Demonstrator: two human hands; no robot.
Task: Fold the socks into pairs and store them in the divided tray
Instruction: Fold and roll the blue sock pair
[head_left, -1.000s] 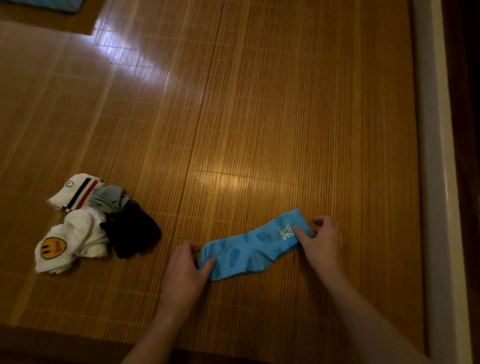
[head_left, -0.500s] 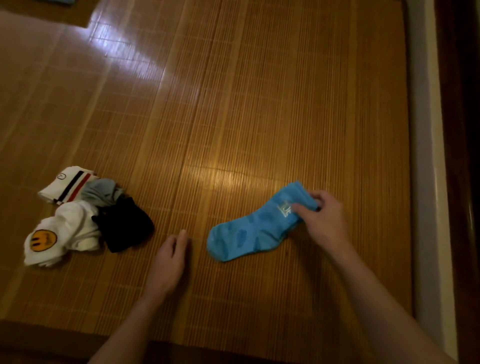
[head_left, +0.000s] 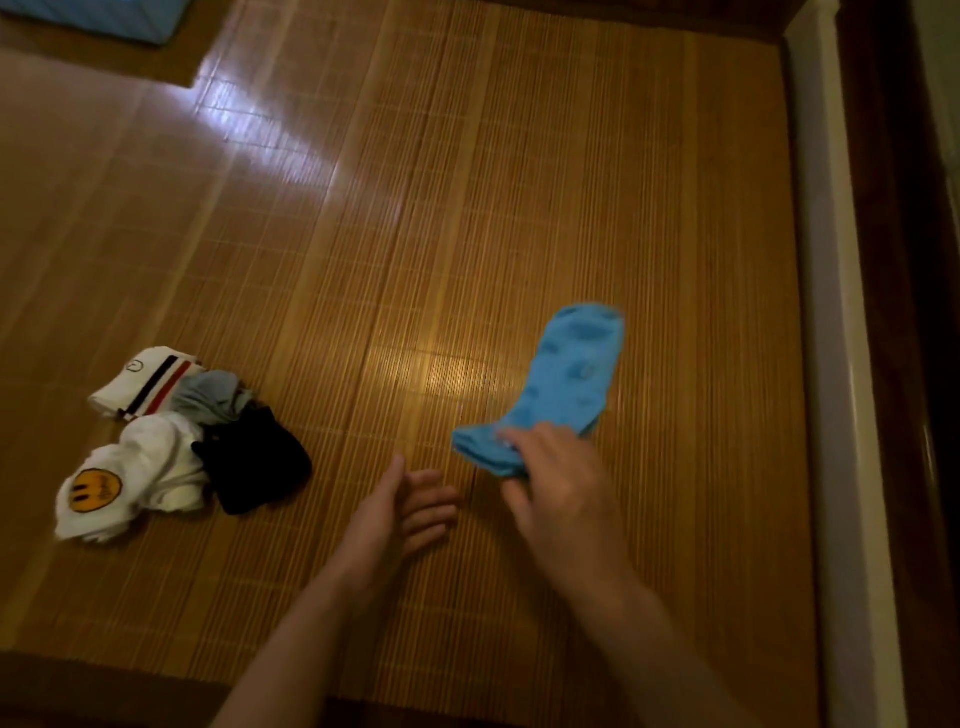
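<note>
A blue sock (head_left: 571, 374) with a darker blue pattern lay right of centre on the bamboo mat (head_left: 467, 208), its length running from near to far. Its rounded far end pointed away from the person and leaned a little to the right. The sock was blurred, so I could not tell whether that far end rested on the mat or hung just above it. The right hand (head_left: 556, 483) grasped the sock at its near end, fingers curled over the top of the fabric and the thumb tucked below. There the cloth bunched into what looked like two layers.

The left hand (head_left: 410, 504) was released and held nothing. It sat just left of the right hand, near the sock but not touching it, with the palm turned to the right, the fingers loosely spread and the thumb uppermost. Both forearms were bare and reached in from the near edge.

Well apart to the left, a small heap of socks lay on the mat. A white sock with black and red stripes (head_left: 145, 382) was at the far side, with a grey sock (head_left: 213, 400) touching it on the right. Nearer was a white sock with a yellow smiley face (head_left: 119, 488), with a black sock (head_left: 254, 462) pressed against its right side.

A pale rail (head_left: 831, 312) ran along the right edge of the mat. A blue object (head_left: 88, 15) showed at the far left corner, cut off by the frame.
</note>
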